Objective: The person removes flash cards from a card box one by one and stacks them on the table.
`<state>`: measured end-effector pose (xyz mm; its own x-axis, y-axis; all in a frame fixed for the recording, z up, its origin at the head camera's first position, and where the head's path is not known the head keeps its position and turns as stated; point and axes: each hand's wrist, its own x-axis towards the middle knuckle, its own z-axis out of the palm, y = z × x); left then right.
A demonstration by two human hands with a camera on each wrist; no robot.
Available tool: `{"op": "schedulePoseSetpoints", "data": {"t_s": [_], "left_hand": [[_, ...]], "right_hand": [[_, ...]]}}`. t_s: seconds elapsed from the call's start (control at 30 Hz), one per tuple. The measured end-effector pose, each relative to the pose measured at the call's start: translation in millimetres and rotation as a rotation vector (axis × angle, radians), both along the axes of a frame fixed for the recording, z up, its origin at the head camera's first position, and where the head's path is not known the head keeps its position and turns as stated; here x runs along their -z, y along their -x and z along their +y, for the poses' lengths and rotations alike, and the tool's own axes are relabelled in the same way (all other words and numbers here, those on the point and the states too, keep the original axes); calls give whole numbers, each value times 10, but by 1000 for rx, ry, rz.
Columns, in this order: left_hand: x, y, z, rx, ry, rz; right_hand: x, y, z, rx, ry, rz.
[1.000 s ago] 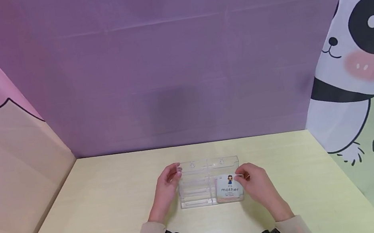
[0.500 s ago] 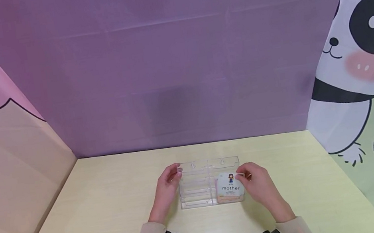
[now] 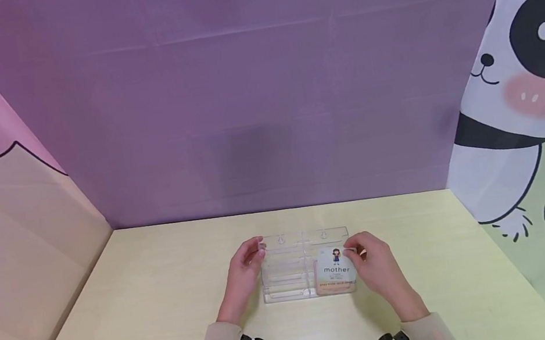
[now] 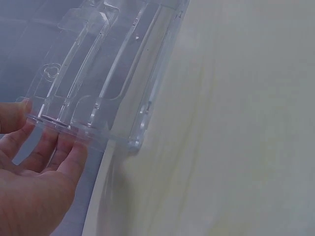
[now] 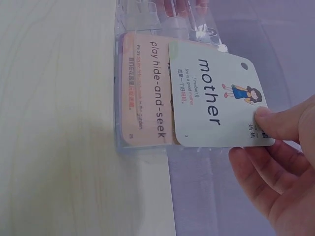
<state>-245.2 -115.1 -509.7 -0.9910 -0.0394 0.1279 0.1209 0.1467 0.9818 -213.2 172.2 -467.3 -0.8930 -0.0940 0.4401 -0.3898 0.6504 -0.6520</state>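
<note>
A clear plastic card rack [image 3: 286, 276] with tiered pockets in two columns stands on the table. My left hand [image 3: 243, 274] grips its left side; in the left wrist view, the thumb lies on one face and the fingers [image 4: 74, 160] reach behind the side edge. My right hand [image 3: 375, 263] pinches a pale flashcard [image 5: 197, 103] printed "mother" by its upper right corner, thumb in front. The card's lower part is behind a pink "play hide-and-seek" flashcard [image 5: 142, 93] in the rack's lower right pocket, or overlaps it; I cannot tell which.
Pale wood tabletop [image 3: 164, 292] surrounds the rack. A purple cloth wall [image 3: 263, 107] rises behind it, with printed cartoon panels at either side. Black wrist cameras are strapped at both cuffs. The other rack pockets show bare clear plastic.
The "mother" card has risen a little in my right hand, uncovering more of the pink card below it. My left hand keeps its grip on the rack.
</note>
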Motion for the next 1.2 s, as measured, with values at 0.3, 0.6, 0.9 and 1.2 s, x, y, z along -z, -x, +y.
{"op": "schedulePoseSetpoints", "data": {"t_s": [0.3,0.6,0.9,1.2], "left_hand": [[0,7,13,-12,-16,-11],[-138,-72,68,-34,4,-25],[-341,-226,75,-12,3,-6],[-358,-233,85,-8,-2,-9]], "right_hand": [[-21,8,-5,-4,-22,16],[-23,29,-11,-2,-31,-34],[-33,27,-14,5,-55,-87],[-27,10,4,-14,-29,-55]]}}
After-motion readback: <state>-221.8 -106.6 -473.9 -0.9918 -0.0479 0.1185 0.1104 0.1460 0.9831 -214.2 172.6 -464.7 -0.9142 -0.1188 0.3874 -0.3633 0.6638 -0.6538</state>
